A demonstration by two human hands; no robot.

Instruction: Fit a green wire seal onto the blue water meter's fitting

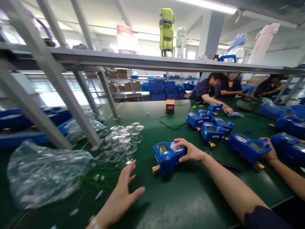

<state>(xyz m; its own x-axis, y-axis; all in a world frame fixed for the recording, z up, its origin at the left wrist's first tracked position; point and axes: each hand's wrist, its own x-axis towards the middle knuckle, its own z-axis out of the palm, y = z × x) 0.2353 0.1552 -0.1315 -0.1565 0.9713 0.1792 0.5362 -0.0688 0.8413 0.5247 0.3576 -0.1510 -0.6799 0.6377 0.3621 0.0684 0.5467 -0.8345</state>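
My right hand [191, 151] grips the right side of a blue water meter [166, 155] with a brass fitting, which lies on the green table [186, 197]. My left hand [124, 192] hovers open, fingers spread, just left of and nearer than the meter. It holds nothing. Beyond its fingertips lie several clear round discs [124, 141] scattered on the table.
A crumpled clear plastic bag [45, 173] lies at the left. A co-worker's hand [269, 149] rests on another blue meter [249, 148] at the right, with several more meters [209, 125] behind. A small red box [170, 105] with a cable stands farther back. Grey frame struts [71, 105] slant down at the left. People sit at the far right.
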